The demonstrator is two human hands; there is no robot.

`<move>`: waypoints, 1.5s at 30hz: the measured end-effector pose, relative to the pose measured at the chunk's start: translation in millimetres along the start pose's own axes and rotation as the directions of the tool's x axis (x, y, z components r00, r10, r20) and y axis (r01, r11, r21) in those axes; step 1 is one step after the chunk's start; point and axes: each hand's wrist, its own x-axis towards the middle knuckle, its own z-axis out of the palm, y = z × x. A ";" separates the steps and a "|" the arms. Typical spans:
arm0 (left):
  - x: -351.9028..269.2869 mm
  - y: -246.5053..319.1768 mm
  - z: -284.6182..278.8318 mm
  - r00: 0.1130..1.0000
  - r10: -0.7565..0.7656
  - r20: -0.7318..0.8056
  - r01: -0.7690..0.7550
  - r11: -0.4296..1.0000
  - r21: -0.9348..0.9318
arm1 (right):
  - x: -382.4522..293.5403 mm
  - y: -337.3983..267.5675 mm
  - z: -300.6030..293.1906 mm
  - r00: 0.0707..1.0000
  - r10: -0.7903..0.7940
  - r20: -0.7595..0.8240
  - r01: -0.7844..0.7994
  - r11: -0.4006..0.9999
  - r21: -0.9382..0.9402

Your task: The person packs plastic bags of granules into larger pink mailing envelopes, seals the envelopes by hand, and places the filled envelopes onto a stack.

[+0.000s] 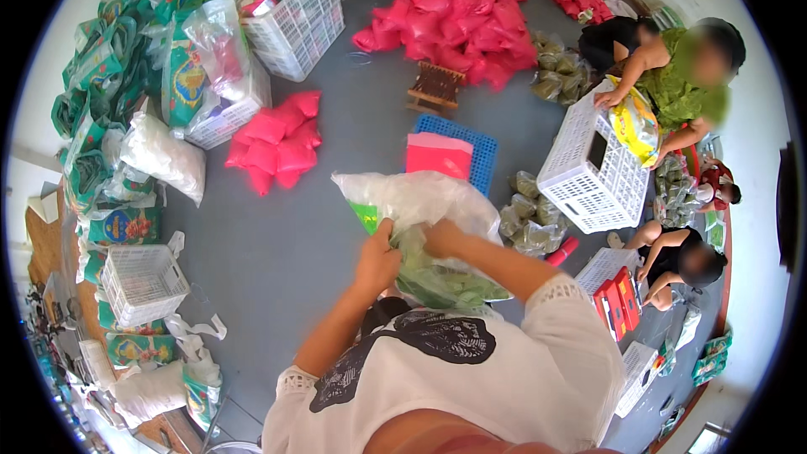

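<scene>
A large clear plastic bag with a green printed corner (429, 202) lies over my lap, with green contents showing at its lower part. My left hand (380, 255) grips the bag's rim at the left side. My right hand (444, 239) reaches inside the bag's mouth; its fingers are hidden by plastic, so its grip does not show. Just beyond the bag, flat pink plastic bags (439, 154) lie on a blue plastic crate (482, 150).
A small wooden stool (436, 87) and a heap of filled pink bags (460, 9) stand beyond. More pink bags (277, 139) lie left. Clear filled bags (534, 217) and a white crate (589, 176) are right, near a person in green (674, 75). Others sit farther right.
</scene>
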 end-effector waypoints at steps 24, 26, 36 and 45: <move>423.7 -47.6 -137.9 0.994 0.017 0.112 -0.020 1.000 0.021 | 339.2 3.9 -227.6 1.000 -0.020 0.014 0.019 0.997 0.070; 476.1 -39.7 -131.7 0.986 0.044 0.160 -0.038 0.998 -0.043 | 361.3 36.6 -246.8 0.999 -0.009 -0.037 0.024 0.897 0.441; 699.0 28.6 -107.5 0.861 0.083 0.502 -0.040 0.995 -0.096 | 408.0 88.0 -346.9 0.634 0.664 -0.397 -0.466 0.737 0.490; 835.4 100.6 -88.2 0.493 0.376 0.785 -0.519 0.851 -0.081 | 440.5 84.1 -419.1 0.140 0.953 -0.269 -0.174 0.291 0.941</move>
